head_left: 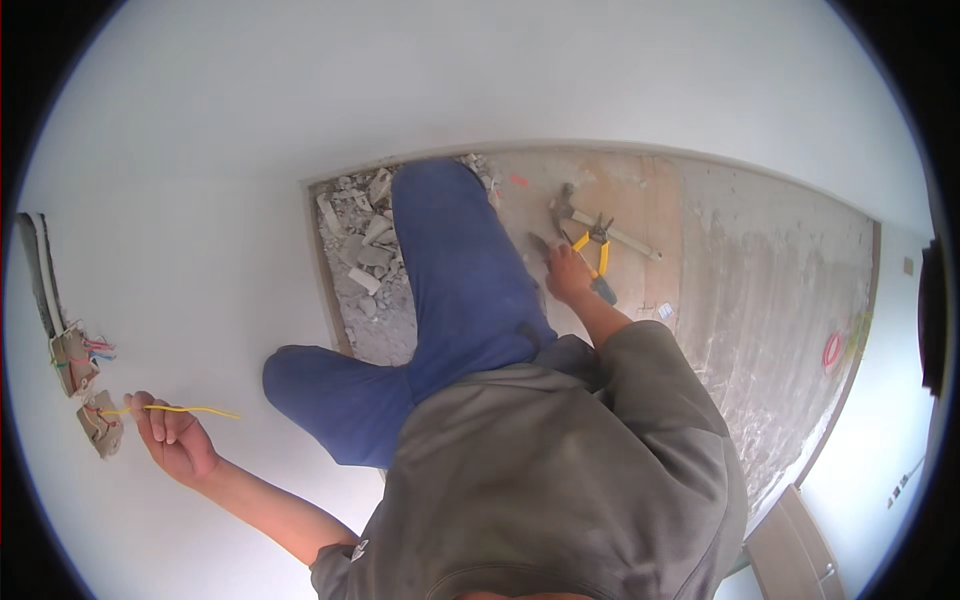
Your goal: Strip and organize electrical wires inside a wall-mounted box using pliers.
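At the left wall, my left hand (182, 440) pinches a yellow electrical wire (205, 410) between thumb and fingers. The wire runs out of the lower wall box opening (100, 428), and its free end sticks out to the right past my fingers. My right hand (568, 275) is down at the floor with its fingers curled. A dark tool tip (539, 243) shows just beyond them; its kind is hidden. Beside that hand lie yellow-handled pliers (592, 243), a claw hammer (610, 232) and a dark green handle (604, 291).
Above the lower opening, another wall box (75, 360) has several coloured wires hanging out, below pipes in a cut channel (42, 270). Broken rubble (370, 250) covers the floor left of my knee. A pink-red coil (832, 349) lies far right, near a brown cabinet (795, 550).
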Tool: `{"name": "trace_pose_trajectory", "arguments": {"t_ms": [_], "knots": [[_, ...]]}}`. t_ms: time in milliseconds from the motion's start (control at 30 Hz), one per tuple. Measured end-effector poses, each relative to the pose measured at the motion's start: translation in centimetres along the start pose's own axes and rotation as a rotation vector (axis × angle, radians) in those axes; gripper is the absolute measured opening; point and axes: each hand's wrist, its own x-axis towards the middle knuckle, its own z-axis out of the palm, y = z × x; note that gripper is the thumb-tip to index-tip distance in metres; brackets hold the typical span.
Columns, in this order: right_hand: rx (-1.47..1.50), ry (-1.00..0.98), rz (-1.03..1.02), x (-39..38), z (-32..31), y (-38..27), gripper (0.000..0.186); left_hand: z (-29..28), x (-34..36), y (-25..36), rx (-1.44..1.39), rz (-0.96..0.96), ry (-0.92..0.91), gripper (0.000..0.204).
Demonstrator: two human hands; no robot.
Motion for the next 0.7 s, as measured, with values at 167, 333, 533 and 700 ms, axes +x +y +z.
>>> {"name": "trace_pose_trajectory", "arguments": {"t_ms": [167, 333, 533, 700], "knots": [[-0.028, -0.037, -0.015, 1.3, 4.1, 3.2, 0.051, 0.5, 0.2, -0.1, 0.135, 0.112, -0.064, 0.027], [-0.76, 0.795, 0.066, 1.6, 7.7, 11.0, 0.053, 2.0, -1.1, -1.5, 0.031, 0.17, 0.188, 0.031], [0.268, 0.018, 0.706, 3.4, 3.4, 13.6, 0.055, 4.9, -1.9, -3.1, 0.461, 0.331, 0.425, 0.034], [0.302, 0.069, 0.747, 3.0, 1.3, 11.2, 0.045, 6.2, -2.3, -2.5, 0.46, 0.325, 0.459, 0.032]]}}
